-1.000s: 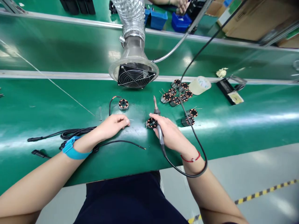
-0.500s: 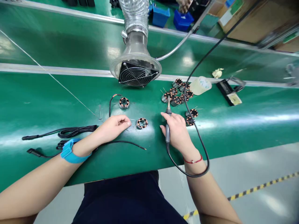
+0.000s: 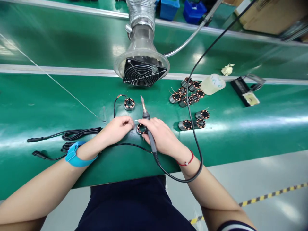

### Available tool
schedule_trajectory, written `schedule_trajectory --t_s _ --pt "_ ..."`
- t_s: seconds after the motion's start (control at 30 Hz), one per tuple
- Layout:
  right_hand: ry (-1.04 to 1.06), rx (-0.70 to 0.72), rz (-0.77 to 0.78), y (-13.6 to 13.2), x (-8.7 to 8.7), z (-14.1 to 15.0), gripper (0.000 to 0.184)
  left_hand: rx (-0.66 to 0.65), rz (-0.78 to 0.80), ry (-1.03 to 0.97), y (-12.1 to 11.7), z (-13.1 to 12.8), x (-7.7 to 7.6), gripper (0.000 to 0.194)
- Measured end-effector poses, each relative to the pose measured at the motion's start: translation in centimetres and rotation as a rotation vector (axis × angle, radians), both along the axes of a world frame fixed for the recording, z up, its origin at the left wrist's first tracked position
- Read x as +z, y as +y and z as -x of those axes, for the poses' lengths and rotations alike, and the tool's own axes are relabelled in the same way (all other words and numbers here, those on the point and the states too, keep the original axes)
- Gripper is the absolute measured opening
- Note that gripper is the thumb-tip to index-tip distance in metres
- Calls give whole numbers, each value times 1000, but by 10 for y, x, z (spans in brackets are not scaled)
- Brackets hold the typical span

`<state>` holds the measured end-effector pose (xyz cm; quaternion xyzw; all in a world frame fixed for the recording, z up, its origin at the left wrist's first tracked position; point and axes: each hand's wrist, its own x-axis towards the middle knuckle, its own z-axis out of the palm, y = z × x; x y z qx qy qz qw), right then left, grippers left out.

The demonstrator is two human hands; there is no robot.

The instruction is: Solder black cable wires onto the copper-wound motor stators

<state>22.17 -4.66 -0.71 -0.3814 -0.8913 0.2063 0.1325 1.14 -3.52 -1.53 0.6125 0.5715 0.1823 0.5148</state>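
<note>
My left hand (image 3: 119,129) is closed in a pinch on a thin solder wire (image 3: 135,120), whose tip pokes out to the right of the fingers. My right hand (image 3: 161,135) grips a soldering iron (image 3: 145,113) with its tip pointing up and away, and its thumb and fingers are at a copper-wound stator ring (image 3: 139,129), partly hidden behind the hand and the iron. Just beyond the hands, another stator with coloured leads (image 3: 129,104) sits on the green bench. A black cable (image 3: 133,145) runs from under my left forearm toward the iron's handle.
Several stators (image 3: 185,102) cluster at the right, with three more (image 3: 185,125) nearer me. A fume-extractor fan (image 3: 143,73) hangs above the bench. Beyond are a tape roll (image 3: 213,84) and a soldering-iron stand (image 3: 241,90). Coiled black cables (image 3: 80,133) lie left; the iron's cord (image 3: 194,128) loops past my right arm.
My right hand has moved left with the soldering iron, from the stator cluster to the ring by my left hand. One more stator now stands in the nearer right group. My left hand stays pinched.
</note>
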Motion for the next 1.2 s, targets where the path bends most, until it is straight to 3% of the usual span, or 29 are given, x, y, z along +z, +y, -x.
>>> schedule_trajectory --t_s 0.23,0.43,0.6,0.67,0.8,0.87,1.03,1.2 --pt "77 -12 38 -10 -11 2 44 38 -80 62 6 7 2 16" --pt "141 -15 50 -11 -21 4 44 117 206 -241 8 4 14 14" --pt "157 -24 54 -11 -20 -1 44 260 228 -366 10 18 17 14" --pt "159 -29 50 -10 -21 -3 43 173 174 -232 9 24 18 16" --pt "179 -45 27 -10 -24 -4 44 -234 74 84 5 29 17 26" --pt "185 -53 16 -10 -25 -4 45 -309 42 119 4 28 16 27" --pt "190 -59 13 -10 -24 -3 46 -216 62 -50 3 18 17 20" --pt "169 -96 -23 -12 -23 1 44 -10 126 -216 -3 3 14 18"
